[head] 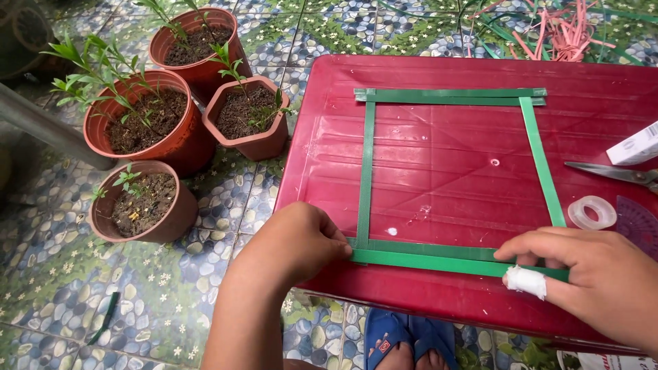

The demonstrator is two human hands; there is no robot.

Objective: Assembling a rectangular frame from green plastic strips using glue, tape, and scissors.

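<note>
A square frame of flat green strips (pixel 367 171) lies on a dark red plastic table (pixel 445 157). My left hand (pixel 295 241) pinches the left end of the near strip (pixel 425 259) at the frame's near left corner. At that strip's right end my right hand (pixel 596 274) presses down with its fingertips; one finger is wrapped in white bandage. The far strip (pixel 449 96) and the right strip (pixel 541 161) lie flat and untouched.
A roll of clear tape (pixel 593 212), scissors (pixel 613 173), a white box (pixel 634 145) and a purple protractor (pixel 637 223) sit at the table's right edge. Several potted plants (pixel 147 123) stand on the tiled floor to the left. Pink and green strips (pixel 562 27) lie beyond the table. My blue sandals (pixel 404 342) show below.
</note>
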